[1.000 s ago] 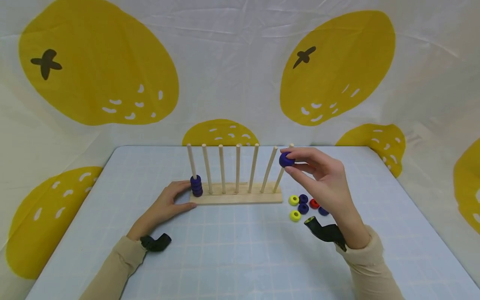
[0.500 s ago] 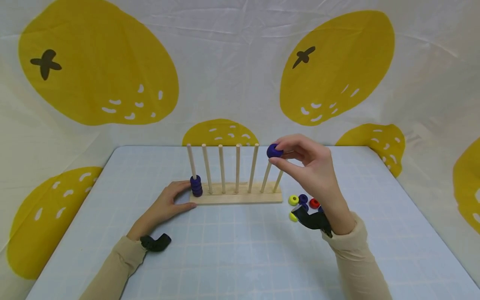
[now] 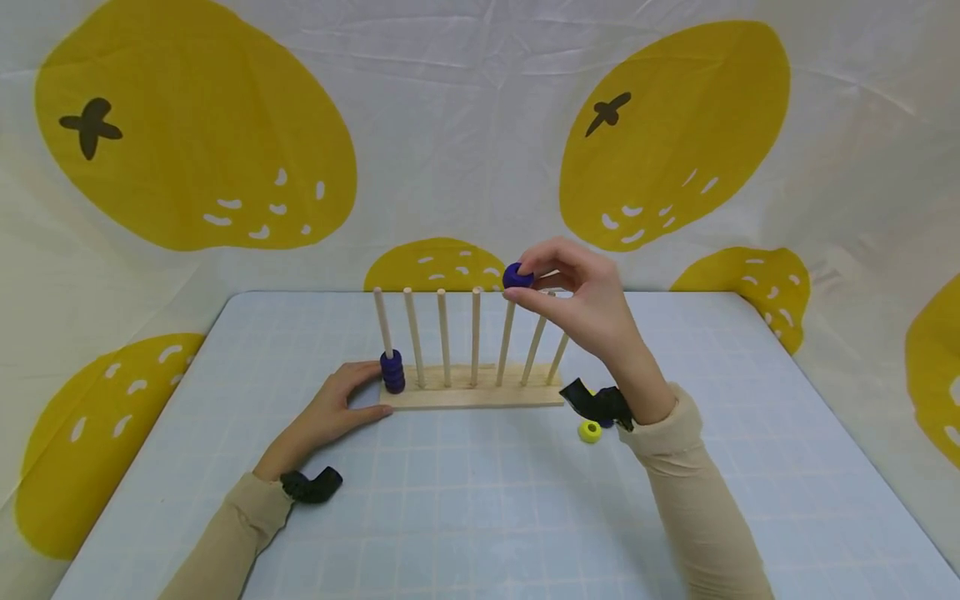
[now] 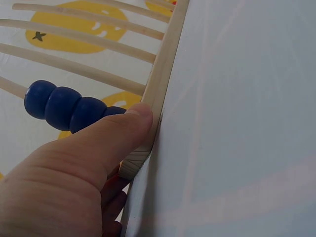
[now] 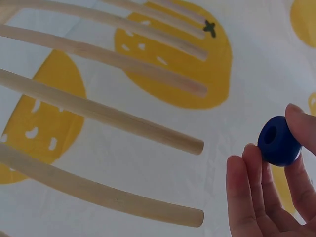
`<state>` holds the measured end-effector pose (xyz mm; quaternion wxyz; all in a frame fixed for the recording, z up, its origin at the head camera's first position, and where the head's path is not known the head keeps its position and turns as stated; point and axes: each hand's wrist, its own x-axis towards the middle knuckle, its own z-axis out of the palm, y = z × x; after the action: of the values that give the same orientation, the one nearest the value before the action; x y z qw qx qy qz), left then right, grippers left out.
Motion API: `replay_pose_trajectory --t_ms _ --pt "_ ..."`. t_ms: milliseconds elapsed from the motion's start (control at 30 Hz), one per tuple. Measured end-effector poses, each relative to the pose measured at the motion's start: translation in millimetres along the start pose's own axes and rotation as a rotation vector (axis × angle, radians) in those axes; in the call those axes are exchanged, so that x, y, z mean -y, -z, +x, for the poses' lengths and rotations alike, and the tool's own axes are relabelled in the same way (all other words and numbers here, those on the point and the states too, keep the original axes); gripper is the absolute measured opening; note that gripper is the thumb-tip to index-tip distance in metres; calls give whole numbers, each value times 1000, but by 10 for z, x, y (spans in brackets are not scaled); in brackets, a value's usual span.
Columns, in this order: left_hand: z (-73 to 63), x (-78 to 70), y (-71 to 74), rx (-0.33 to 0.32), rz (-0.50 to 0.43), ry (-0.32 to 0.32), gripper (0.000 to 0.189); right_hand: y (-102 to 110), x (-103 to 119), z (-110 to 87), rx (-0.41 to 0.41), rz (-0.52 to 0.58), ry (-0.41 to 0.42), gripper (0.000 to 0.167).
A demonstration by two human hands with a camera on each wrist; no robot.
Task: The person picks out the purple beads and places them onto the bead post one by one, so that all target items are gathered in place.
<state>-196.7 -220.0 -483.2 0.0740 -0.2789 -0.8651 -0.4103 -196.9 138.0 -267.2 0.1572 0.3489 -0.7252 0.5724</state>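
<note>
Head view: right hand [image 3: 581, 308] pinches a blue bead [image 3: 517, 276] between thumb and fingertips, just over the top of the fifth peg [image 3: 507, 337] of a wooden rack [image 3: 472, 397]; left hand [image 3: 337, 408], at 9 o'clock of the rack, rests flat-fingered against its end, thumb pressed on the base edge, gripping nothing. A stack [image 3: 392, 372] of blue beads sits low on the first peg; a yellow bead [image 3: 589, 431] lies on the table [image 3: 480, 517] at 4 o'clock of the rack, just beside the right wrist. Right wrist view shows the held bead's bore facing the peg tips. Bead looks small, hard and light, with a smooth rounded rim that could roll out of a loose pinch; best held across its outer rim, leaving the hole free. Pegs look thin and stiff, the outer ones leaning
</note>
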Motion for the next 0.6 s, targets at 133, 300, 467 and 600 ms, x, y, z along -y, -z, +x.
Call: replay_pose_trajectory --t_ms 133,300,467,600 --pt "9 -7 0 1 2 4 63 -43 -1 94 29 -12 -7 23" --pt "7 -11 -4 0 -3 -1 63 -116 5 184 67 0 -16 23" --pt "1 -12 -4 -9 -2 -15 62 -179 1 288 120 27 0 20" --pt "1 -12 -5 -11 -1 -24 62 -223 10 357 151 51 11 18"
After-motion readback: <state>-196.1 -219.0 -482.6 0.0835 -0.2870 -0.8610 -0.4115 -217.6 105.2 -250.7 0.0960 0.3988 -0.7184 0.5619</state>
